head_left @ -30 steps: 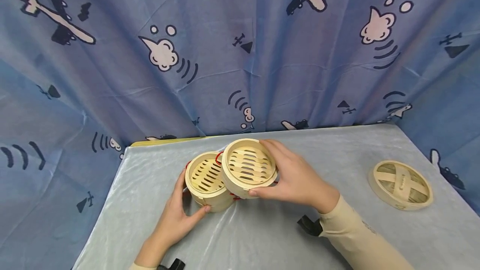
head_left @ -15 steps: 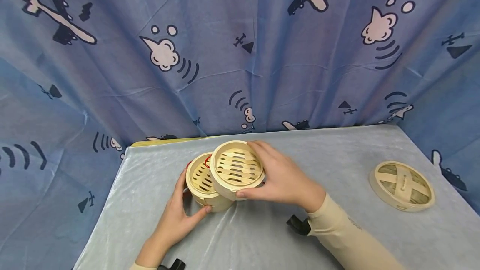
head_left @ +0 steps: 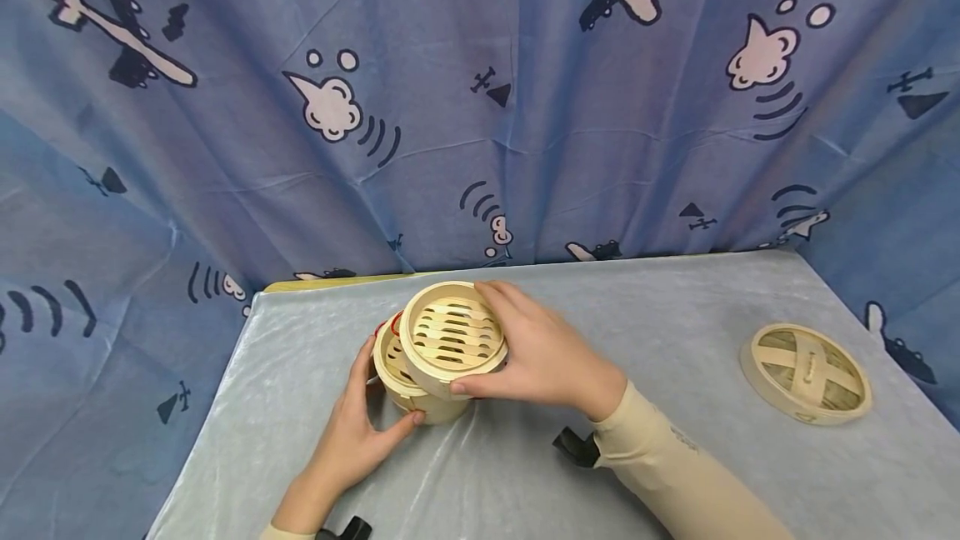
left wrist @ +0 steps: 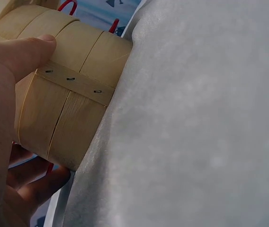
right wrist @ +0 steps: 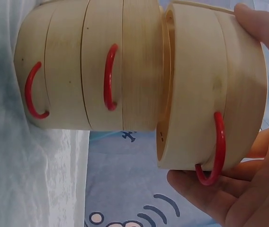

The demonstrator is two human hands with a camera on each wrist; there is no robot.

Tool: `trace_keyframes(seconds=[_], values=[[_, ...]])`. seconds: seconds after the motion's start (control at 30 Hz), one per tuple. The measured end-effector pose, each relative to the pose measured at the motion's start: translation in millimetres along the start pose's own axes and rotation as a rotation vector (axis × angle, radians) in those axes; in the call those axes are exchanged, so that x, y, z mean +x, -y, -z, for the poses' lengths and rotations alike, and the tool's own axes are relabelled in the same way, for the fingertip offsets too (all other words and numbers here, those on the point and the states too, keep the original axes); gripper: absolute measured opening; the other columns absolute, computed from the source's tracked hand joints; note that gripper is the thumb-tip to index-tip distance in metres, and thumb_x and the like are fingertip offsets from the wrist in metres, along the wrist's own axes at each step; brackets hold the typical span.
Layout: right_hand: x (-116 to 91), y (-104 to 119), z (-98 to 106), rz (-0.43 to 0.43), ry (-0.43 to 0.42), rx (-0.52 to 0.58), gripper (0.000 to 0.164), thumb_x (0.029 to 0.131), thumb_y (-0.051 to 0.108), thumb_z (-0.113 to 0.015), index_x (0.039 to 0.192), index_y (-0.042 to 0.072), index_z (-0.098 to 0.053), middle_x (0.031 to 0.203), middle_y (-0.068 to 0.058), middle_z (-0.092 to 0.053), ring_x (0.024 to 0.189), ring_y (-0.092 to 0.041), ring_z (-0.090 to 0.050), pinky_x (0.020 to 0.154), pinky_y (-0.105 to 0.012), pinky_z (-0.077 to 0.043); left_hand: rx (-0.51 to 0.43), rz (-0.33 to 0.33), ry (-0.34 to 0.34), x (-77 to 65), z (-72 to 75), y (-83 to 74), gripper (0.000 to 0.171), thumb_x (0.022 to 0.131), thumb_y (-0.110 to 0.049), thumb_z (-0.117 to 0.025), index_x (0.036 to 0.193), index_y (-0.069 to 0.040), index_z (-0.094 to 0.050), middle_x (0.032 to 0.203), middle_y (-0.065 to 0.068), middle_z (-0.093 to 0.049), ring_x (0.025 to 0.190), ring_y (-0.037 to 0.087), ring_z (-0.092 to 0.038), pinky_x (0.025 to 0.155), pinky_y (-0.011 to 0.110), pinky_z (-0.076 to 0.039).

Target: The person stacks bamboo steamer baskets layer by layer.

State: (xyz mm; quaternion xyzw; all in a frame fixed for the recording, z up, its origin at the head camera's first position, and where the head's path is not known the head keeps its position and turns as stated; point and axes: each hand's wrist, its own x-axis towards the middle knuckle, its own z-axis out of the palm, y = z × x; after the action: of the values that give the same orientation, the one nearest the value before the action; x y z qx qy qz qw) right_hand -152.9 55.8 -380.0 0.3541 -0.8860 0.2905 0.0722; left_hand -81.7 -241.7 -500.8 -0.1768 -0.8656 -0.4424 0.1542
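Observation:
Two bamboo steamer baskets (head_left: 438, 410) stand stacked on the cloth, just left of the middle in the head view. My left hand (head_left: 352, 436) holds this stack, thumb at the front and fingers round the left side. Another bamboo steamer basket (head_left: 452, 344), slatted at the bottom, is in my right hand (head_left: 536, 357), gripped by its right side. It hangs over the stack, offset to the right and tilted, covering much of the top opening. In the right wrist view, red loop handles (right wrist: 219, 149) show on the held basket and both stacked ones; a narrow gap parts their rims.
A round bamboo steamer lid (head_left: 808, 377) with crossed strips lies at the right of the table. Pale grey cloth (head_left: 660, 307) covers the tabletop. Behind and at both sides hangs a blue curtain (head_left: 420, 107) printed with airplanes.
My right hand has carried its steamer basket leftward, so it overlaps more of the stack. The left hand and the stack have stayed put.

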Motion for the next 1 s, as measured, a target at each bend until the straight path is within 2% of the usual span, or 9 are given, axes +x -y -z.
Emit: trace_keyframes(seconds=[0.13, 0.23, 0.53, 0.83, 1.0], values=[[4, 2, -4, 0.005, 0.004, -0.002, 0.123, 0.077, 0.081, -0.082, 0.164, 0.003, -0.044, 0.157, -0.011, -0.054, 0.138, -0.029, -0.059, 0.112, -0.052, -0.054, 0.0, -0.015, -0.002, 0.2, 0.1, 1.1, 0.128, 0.082, -0.021, -0.1, 0.176, -0.012, -0.015, 0.167, 0.005, -0.046, 0.138, 0.026, -0.058, 0.107, 0.042, -0.057], [7, 4, -6, 0.002, 0.01, -0.004, 0.122, 0.077, 0.08, -0.083, 0.164, 0.003, -0.044, 0.157, -0.012, -0.054, 0.136, -0.03, -0.06, 0.109, -0.052, -0.056, -0.007, 0.001, 0.01, -0.1, 0.4, 0.6, 0.128, 0.083, -0.022, -0.1, 0.177, -0.016, -0.013, 0.169, 0.003, -0.043, 0.139, 0.025, -0.057, 0.108, 0.041, -0.055], [15, 6, -12, 0.008, 0.001, -0.004, 0.12, 0.078, 0.08, -0.082, 0.162, 0.003, -0.046, 0.154, -0.009, -0.055, 0.134, -0.028, -0.061, 0.109, -0.05, -0.056, -0.005, 0.008, 0.014, 0.8, 1.8, 0.6, 0.129, 0.083, -0.024, -0.1, 0.177, -0.02, -0.012, 0.171, 0.004, -0.041, 0.139, 0.027, -0.057, 0.103, 0.053, -0.058], [21, 13, -16, -0.003, 0.004, -0.006, 0.121, 0.078, 0.078, -0.084, 0.162, 0.001, -0.045, 0.154, -0.011, -0.054, 0.134, -0.031, -0.061, 0.109, -0.052, -0.056, -0.013, 0.029, 0.023, 1.2, 3.4, -1.0, 0.129, 0.083, -0.026, -0.099, 0.177, -0.024, -0.011, 0.172, 0.002, -0.038, 0.14, 0.025, -0.056, 0.106, 0.048, -0.057], [24, 16, -18, -0.019, 0.014, -0.009, 0.122, 0.078, 0.078, -0.083, 0.163, 0.0, -0.044, 0.154, -0.013, -0.055, 0.133, -0.033, -0.062, 0.107, -0.053, -0.057, -0.007, 0.018, 0.017, 0.8, 2.2, -0.1, 0.13, 0.083, -0.026, -0.1, 0.177, -0.022, -0.011, 0.17, 0.003, -0.042, 0.138, 0.025, -0.057, 0.105, 0.05, -0.057]])
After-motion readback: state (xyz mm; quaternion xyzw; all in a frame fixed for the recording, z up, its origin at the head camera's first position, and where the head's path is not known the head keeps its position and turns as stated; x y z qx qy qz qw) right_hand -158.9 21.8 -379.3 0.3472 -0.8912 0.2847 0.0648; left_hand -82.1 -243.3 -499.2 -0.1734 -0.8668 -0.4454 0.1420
